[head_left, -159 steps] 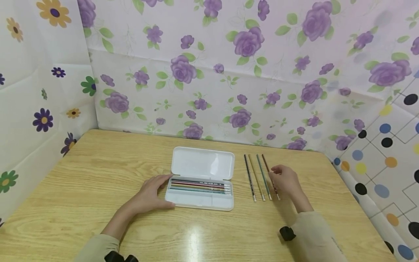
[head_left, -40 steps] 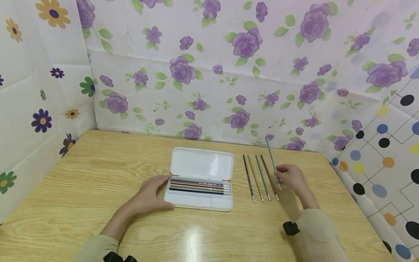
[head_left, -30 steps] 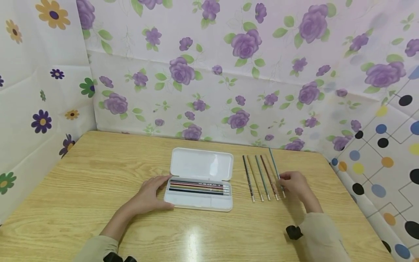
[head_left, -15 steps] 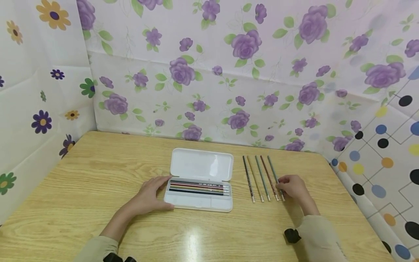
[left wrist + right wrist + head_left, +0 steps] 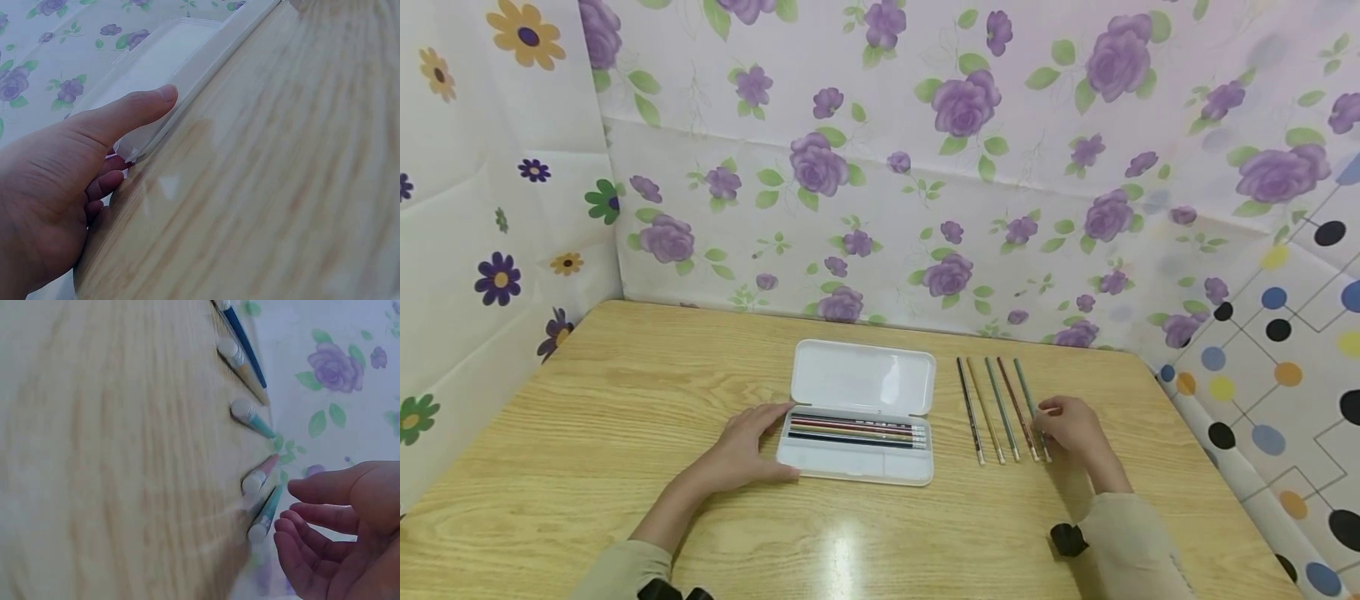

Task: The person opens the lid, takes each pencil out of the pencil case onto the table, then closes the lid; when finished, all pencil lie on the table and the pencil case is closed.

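My left hand [image 5: 741, 450] holds the left end of the open white pencil case [image 5: 842, 464], thumb at its front corner and fingers behind. Inside the case lie several pencils [image 5: 857, 429], erasers to the right. To its right several pencils lie side by side on the table, from a black pencil [image 5: 968, 404] to a yellow, a green and a red pencil [image 5: 1013, 396], then a second green pencil [image 5: 1025, 387] at the far right. Over this last one hovers my right hand [image 5: 1071, 429]. In the right wrist view its thumb and fingers stand apart beside the green pencil [image 5: 265, 515], with nothing between them.
The case's raised lid [image 5: 850, 371] leans back behind its tray. A wooden table [image 5: 760, 542] carries everything, with flowered cloth [image 5: 880, 250] hanging behind it and a dotted cloth [image 5: 1285, 400] at the right.
The right hand carried the green pencil down to the right end of the row, slid it nearer and let go. A green pencil left the case earlier. The left hand stayed put.
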Demonstrator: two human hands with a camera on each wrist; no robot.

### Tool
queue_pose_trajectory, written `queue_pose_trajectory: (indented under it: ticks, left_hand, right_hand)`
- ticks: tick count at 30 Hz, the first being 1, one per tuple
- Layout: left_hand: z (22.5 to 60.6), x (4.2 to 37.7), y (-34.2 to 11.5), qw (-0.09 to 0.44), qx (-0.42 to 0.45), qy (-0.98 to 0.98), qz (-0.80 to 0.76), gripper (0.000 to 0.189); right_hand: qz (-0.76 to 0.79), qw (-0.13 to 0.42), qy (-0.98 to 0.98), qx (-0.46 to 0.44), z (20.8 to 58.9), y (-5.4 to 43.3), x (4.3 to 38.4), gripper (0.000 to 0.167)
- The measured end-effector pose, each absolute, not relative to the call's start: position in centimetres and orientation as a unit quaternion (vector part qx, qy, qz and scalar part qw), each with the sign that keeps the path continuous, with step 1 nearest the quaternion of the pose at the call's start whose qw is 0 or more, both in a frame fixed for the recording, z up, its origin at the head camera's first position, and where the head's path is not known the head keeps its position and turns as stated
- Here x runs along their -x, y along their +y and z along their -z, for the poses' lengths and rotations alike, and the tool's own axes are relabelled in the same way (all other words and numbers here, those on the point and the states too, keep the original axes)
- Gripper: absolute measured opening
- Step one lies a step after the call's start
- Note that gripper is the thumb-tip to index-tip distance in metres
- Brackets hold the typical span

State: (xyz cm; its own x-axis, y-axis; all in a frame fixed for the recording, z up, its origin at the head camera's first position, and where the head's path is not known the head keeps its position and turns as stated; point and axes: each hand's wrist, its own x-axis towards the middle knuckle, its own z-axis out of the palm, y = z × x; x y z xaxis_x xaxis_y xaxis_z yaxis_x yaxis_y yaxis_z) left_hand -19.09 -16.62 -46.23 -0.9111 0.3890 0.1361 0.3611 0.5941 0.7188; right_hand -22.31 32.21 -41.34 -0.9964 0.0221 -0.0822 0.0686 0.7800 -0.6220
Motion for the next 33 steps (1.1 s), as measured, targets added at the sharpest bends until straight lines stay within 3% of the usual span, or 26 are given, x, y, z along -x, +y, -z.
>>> queue_pose_trajectory:
  ticks: [7,13,33]
  left_hand:
    - [46.2,19.1,-16.7,0.018,-0.205,0.895,-0.396,0.097]
    - [46.3,19.1,-16.7,0.016,-0.206,0.894,-0.398,0.097]
    - [46.2,19.1,-16.6,0.018,-0.206,0.894,-0.399,0.099]
  right_hand:
    - [0.297,-0.03,0.954,0.024,39.6,29.0,22.3,0.033]
    - [0.303,-0.045,0.947,0.098,38.5,25.5,22.5,0.029]
    - [0.284,0.09,0.913,0.28,40.6,16.0,22.7,0.013]
